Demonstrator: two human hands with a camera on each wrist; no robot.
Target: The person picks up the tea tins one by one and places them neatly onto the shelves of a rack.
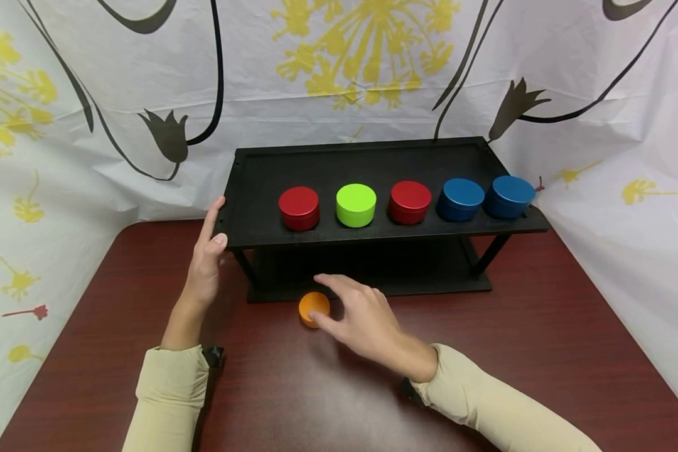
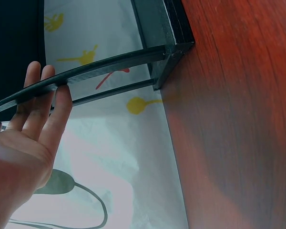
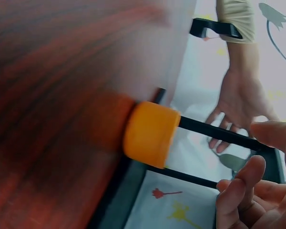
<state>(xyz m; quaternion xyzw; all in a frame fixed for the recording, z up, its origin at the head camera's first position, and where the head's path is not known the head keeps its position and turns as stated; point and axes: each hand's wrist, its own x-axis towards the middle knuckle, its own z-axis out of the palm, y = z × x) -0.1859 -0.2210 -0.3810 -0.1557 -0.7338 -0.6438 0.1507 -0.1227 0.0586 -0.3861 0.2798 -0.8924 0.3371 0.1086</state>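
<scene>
An orange round container (image 1: 314, 309) stands on the table just in front of the black two-tier shelf (image 1: 367, 164). Over and beside it is my right hand (image 1: 367, 317), thumb and fingers apart. The right wrist view shows a gap between the orange container (image 3: 152, 134) and those fingers (image 3: 250, 174). My left hand (image 1: 204, 267) touches the left end of the shelf's upper tier with fairly straight fingers. In the left wrist view, the fingers (image 2: 52, 114) reach past the black shelf edge (image 2: 109, 62); some are partly hidden by it.
Along the upper tier's front stand round lidded tins: a red tin (image 1: 299, 208), a lime-green tin (image 1: 356, 205), another red tin (image 1: 409, 202) and two blue tins (image 1: 460, 199). A patterned white sheet (image 1: 339, 75) hangs behind the dark red table (image 1: 542, 326).
</scene>
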